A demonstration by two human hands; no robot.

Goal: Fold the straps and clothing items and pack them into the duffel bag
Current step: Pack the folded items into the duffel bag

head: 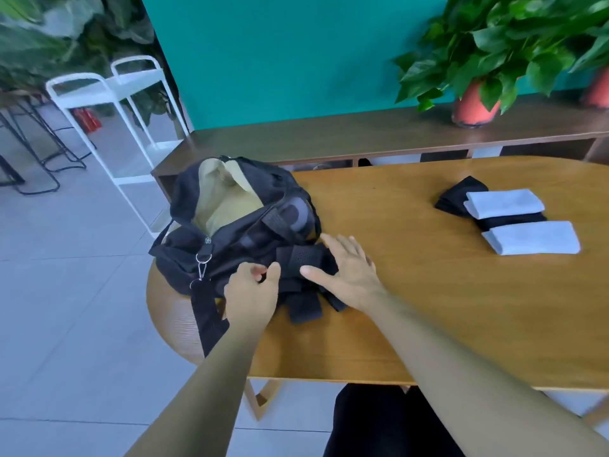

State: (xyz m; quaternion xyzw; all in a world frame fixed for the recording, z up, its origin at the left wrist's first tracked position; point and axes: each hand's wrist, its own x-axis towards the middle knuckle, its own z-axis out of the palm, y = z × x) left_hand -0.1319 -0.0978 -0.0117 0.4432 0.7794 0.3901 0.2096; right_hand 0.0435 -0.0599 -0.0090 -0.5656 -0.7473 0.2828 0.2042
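black straps (304, 305) bunched at near-left of table (428, 308), touching front of open duffel bag (230, 239). left hand (252, 291) pinches strap fold; right hand (346, 268) flat, fingers spread, pressing bundle. risk: fold springs loose if press lifts; pinch likely too small to carry whole bundle. folded clothes (514, 219) well apart, right.
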